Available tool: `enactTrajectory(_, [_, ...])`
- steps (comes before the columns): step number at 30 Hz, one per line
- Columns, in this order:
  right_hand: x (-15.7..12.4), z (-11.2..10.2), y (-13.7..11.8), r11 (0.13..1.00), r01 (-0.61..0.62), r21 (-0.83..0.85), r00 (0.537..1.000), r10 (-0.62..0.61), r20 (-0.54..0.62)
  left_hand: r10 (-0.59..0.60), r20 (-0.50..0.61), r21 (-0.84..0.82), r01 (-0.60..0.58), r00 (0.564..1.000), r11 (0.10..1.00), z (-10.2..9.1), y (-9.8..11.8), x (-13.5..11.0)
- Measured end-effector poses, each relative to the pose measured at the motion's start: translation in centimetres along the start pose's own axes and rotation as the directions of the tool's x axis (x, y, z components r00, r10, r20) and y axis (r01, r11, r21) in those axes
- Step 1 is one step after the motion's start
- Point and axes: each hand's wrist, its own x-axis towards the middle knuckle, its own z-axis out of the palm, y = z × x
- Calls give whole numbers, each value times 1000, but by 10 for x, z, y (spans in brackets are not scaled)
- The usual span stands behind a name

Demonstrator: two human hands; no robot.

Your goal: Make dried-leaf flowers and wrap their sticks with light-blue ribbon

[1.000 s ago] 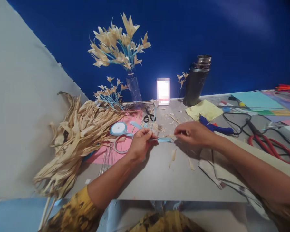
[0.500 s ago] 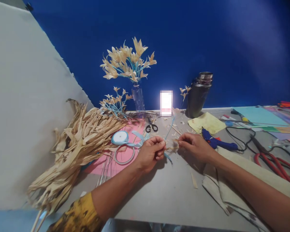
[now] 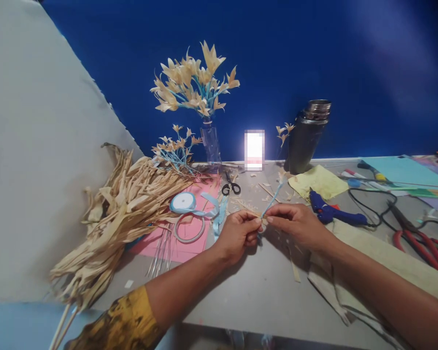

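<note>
My left hand (image 3: pixel 239 233) is closed in a pinch on the lower part of a thin light-blue flower stem (image 3: pixel 273 200). The stem leans up to the right and ends in a small pale flower tip (image 3: pixel 282 176). Nearly touching it, my right hand (image 3: pixel 295 224) pinches at the same spot, on a thin strip of dried husk mostly hidden by the fingers. Beyond my hands lie small black scissors (image 3: pixel 231 186). Loose blue ribbon (image 3: pixel 219 218) trails beside my left hand from a ribbon spool (image 3: pixel 183 201).
Dried corn husks (image 3: pixel 120 209) are heaped at left near a tape ring (image 3: pixel 189 228) and pink paper (image 3: pixel 160 248). A bottle (image 3: pixel 210 146) holds husk flowers (image 3: pixel 193 82). At right are a dark flask (image 3: pixel 306 141), blue glue gun (image 3: pixel 336 214), red-handled pliers (image 3: pixel 419 243) and folded cloth (image 3: pixel 368 262).
My hands have come together; the gap between them has closed. The blue stem has shifted right and now leans between both hands' fingertips. The whole view has shifted slightly.
</note>
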Motion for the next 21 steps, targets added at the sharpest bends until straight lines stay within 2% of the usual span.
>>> enactTrajectory(3, [1, -1, 3, 991, -68, 112, 997, 64, 39, -21, 13, -17, 22, 1000, 1000, 0, 0, -1])
enactTrajectory(7, [1, -3, 10, 924, -195, 330, 978, 159, 132, -51, 56, -53, 54, 997, 997, -1, 1, -3])
enactTrajectory(12, [3, -6, 15, 906, -281, 317, 950, 217, 223, -90, 92, -100, 99, 992, 990, -1, 1, -6])
enactTrajectory(14, [3, -6, 14, 935, -245, 258, 959, 194, 207, -95, 91, -104, 104, 991, 989, 0, -1, -6])
enactTrajectory(18, [3, 0, 9, 991, -68, 118, 996, 59, 74, -95, 46, -93, 99, 994, 991, 2, -3, -8])
enactTrajectory(21, [2, 8, 9, 997, -20, 74, 1000, 20, 10, -90, 34, -94, 93, 995, 991, 5, -5, -10])
